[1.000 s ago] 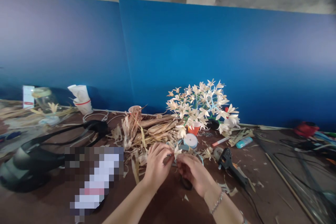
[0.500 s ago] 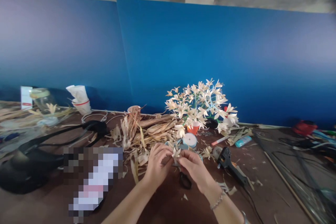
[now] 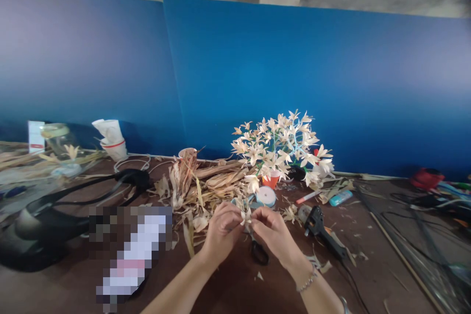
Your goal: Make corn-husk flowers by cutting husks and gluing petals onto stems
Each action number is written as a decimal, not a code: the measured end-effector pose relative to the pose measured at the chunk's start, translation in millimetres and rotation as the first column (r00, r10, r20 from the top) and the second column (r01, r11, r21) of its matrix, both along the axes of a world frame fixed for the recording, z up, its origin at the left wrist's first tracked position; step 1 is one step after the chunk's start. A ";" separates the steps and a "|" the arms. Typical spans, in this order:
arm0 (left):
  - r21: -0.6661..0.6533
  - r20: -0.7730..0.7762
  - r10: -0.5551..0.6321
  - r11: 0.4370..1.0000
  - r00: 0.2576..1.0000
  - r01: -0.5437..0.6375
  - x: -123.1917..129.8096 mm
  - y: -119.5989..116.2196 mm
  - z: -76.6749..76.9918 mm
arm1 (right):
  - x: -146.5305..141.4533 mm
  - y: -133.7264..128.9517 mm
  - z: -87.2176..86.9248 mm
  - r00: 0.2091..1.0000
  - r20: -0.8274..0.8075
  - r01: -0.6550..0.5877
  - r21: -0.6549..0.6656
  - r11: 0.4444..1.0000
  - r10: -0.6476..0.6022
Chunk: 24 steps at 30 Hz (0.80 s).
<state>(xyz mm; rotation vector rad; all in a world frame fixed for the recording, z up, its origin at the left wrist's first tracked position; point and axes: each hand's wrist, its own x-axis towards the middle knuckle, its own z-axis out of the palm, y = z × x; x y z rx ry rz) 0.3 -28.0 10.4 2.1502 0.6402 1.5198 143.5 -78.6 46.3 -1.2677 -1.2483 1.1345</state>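
Observation:
Between my two hands is a small cream flower (image 3: pixel 246 217), its pointed petals apparently made of dried husk. My left hand (image 3: pixel 223 225) pinches it from the left with curled fingers. From the other side, the thumb and forefinger of my right hand (image 3: pixel 271 228) close on its petals. Scissors with black handles (image 3: pixel 259 253) lie on the table just below the hands. Beyond the fingers are a roll of pale tape (image 3: pixel 265 196) and a large bunch of similar flowers (image 3: pixel 283 144) standing in an orange cup (image 3: pixel 270 179).
Dried husks (image 3: pixel 217 181) are heaped behind my left hand. A black glue gun (image 3: pixel 324 235) with its cord lies at the right, near a blue-green packet (image 3: pixel 340 198) and a marker (image 3: pixel 308 197). Paper cups (image 3: pixel 115 147) and a black strapped object (image 3: pixel 44 225) are at the left.
My right fingers have shifted slightly around the flower, and its petals show a little more openly. The left hand stays nearly where it was.

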 end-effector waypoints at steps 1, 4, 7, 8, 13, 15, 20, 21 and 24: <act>-0.003 0.004 -0.007 1.000 1.000 0.007 0.0 0.1 0.0 | 0.0 -0.2 -0.1 1.000 -0.001 -0.002 0.000 1.000 0.002; -0.011 0.026 -0.025 1.000 0.999 0.025 0.4 0.1 0.6 | 0.2 -0.4 -0.4 1.000 -0.009 -0.010 0.000 1.000 0.010; -0.018 0.061 -0.045 0.999 0.997 0.047 0.8 0.5 0.6 | 0.6 -0.2 -1.1 1.000 -0.024 -0.010 0.005 1.000 0.010; -0.019 0.072 -0.053 0.998 0.996 0.055 0.9 0.6 0.2 | 0.8 -0.1 -1.4 1.000 -0.030 -0.009 0.005 1.000 0.009; -0.060 0.098 -0.068 0.995 0.993 0.074 1.1 1.0 -2.9 | 1.3 0.2 -2.7 0.998 -0.066 -0.008 -0.026 1.000 0.006; -0.097 0.089 -0.056 0.993 0.995 0.064 1.4 1.5 -4.3 | 1.3 0.2 -3.2 0.997 -0.080 0.000 -0.045 0.999 -0.003; -0.170 -0.003 -0.032 0.985 0.999 0.031 2.9 4.0 -9.1 | 2.0 0.5 -4.1 0.980 -0.188 0.043 -0.092 0.995 -0.060; -0.183 -0.022 -0.028 0.983 0.999 0.023 3.3 4.4 -9.9 | 2.7 0.9 -4.5 0.973 -0.219 0.059 -0.095 0.994 -0.079; -0.208 -0.050 0.006 0.978 0.999 -0.017 3.7 5.0 -10.3 | 6.6 3.3 -7.6 0.957 -0.260 0.105 -0.107 0.989 -0.130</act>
